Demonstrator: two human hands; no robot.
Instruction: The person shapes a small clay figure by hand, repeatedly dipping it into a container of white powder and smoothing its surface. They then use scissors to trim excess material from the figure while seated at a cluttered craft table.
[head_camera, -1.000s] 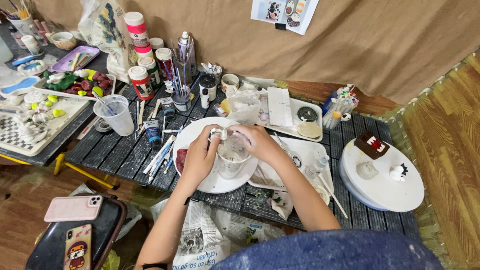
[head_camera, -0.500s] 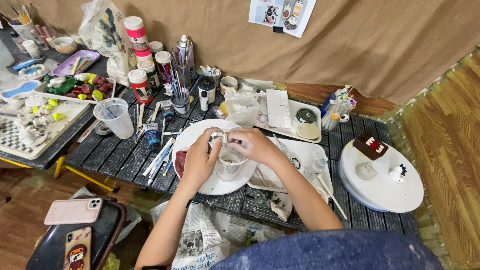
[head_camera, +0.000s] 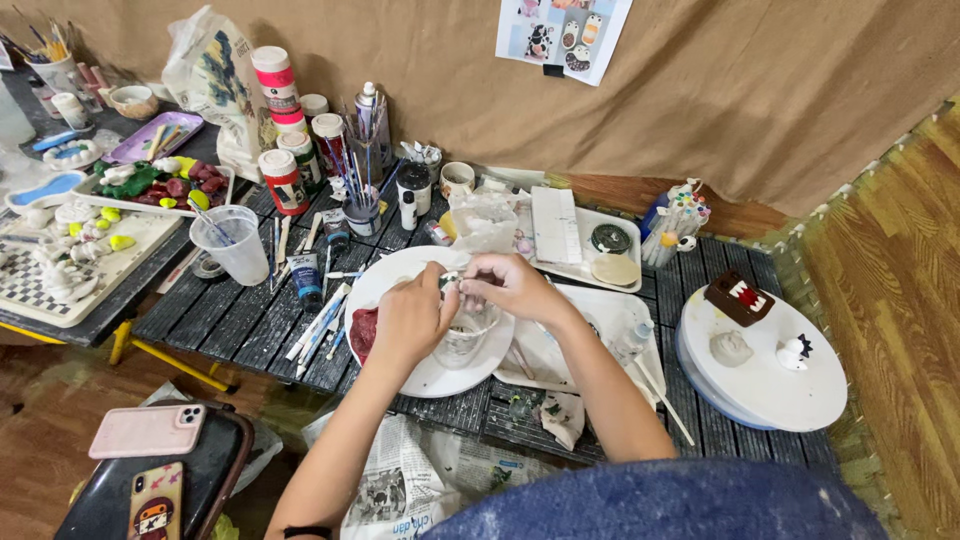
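My left hand (head_camera: 412, 318) and my right hand (head_camera: 512, 287) meet over a clear plastic cup (head_camera: 466, 338) that stands on a white round plate (head_camera: 425, 376). Their fingertips pinch a small dark-and-white piece (head_camera: 452, 284) just above the cup's rim. What the piece is I cannot tell; the fingers cover most of it. A red blob of paint (head_camera: 363, 332) lies on the plate's left side, beside my left hand.
On the low dark slatted table (head_camera: 230, 320): paint tubes (head_camera: 307, 280), brushes, paint bottles (head_camera: 283, 181), a water cup (head_camera: 231, 243), a white tray (head_camera: 592, 315). At right a white turntable (head_camera: 765, 385) bears small clay figures. Two phones (head_camera: 148, 431) lie lower left; newspaper (head_camera: 410, 485) covers the floor.
Both hands have lifted slightly from around the cup to its rim and closed together on the small piece. The view has shifted a little.
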